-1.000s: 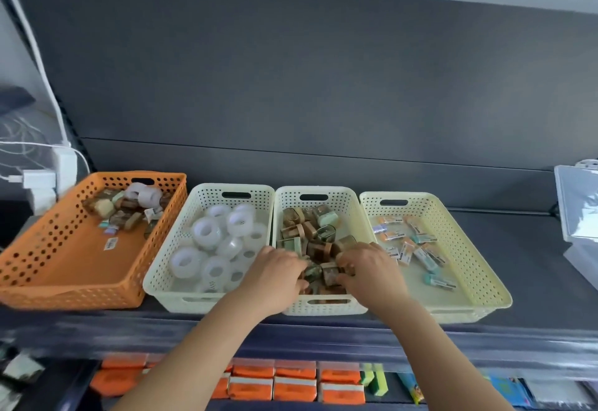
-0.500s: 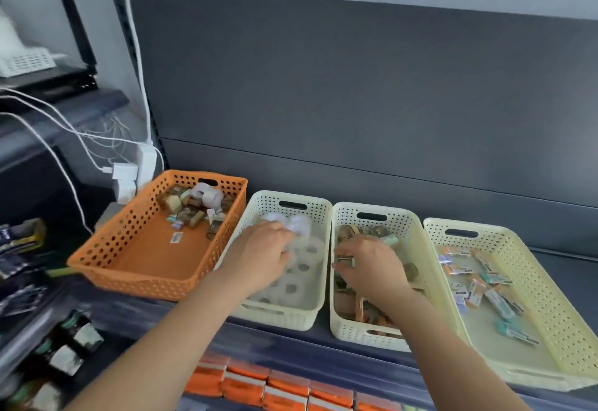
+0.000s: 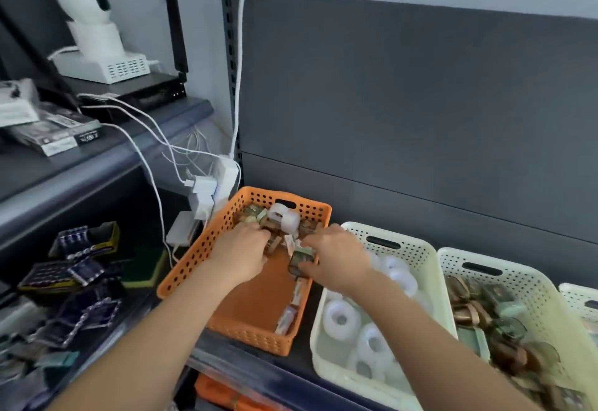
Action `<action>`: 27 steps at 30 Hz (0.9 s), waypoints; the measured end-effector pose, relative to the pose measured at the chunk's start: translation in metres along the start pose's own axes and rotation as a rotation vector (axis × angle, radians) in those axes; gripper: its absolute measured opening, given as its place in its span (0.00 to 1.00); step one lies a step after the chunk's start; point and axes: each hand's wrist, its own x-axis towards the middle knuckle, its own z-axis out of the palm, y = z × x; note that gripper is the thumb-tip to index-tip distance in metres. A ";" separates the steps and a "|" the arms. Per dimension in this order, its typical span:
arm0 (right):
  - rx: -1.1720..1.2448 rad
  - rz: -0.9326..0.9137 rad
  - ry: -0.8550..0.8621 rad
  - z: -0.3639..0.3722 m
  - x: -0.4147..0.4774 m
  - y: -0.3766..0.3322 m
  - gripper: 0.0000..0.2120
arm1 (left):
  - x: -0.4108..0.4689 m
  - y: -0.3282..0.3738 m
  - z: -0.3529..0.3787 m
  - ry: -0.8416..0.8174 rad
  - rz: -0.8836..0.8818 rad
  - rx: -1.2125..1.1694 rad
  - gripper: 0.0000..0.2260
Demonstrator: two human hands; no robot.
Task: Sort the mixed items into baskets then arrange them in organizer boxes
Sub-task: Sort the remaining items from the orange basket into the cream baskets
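Chargers (image 3: 204, 190) sit just left of the orange basket (image 3: 194, 258), cream basket (image 3: 417, 249) right.

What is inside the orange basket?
Two white tape rolls and small brown pieces lie at the far end of the orange basket, flat packets along its right wall. The left hand and right hand hide the pile's near part.

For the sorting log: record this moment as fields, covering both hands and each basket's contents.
left hand: in the orange basket, fingers in the mixed pile; grip unclear
right hand: in the orange basket, pinching a small brown-green item
orange basket: mixed pile at far end, loose pieces along right wall
first cream basket: white tape rolls
second cream basket: brown and green items
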 end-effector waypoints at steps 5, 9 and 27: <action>-0.273 0.050 -0.145 0.021 0.044 -0.021 0.12 | 0.026 -0.029 0.022 -0.119 0.051 0.033 0.25; -0.355 0.135 -0.230 0.033 0.057 -0.022 0.12 | 0.043 -0.039 0.039 -0.129 0.143 0.040 0.32; 0.241 0.207 0.214 0.028 0.034 -0.004 0.21 | 0.052 -0.020 0.035 0.024 -0.013 -0.471 0.25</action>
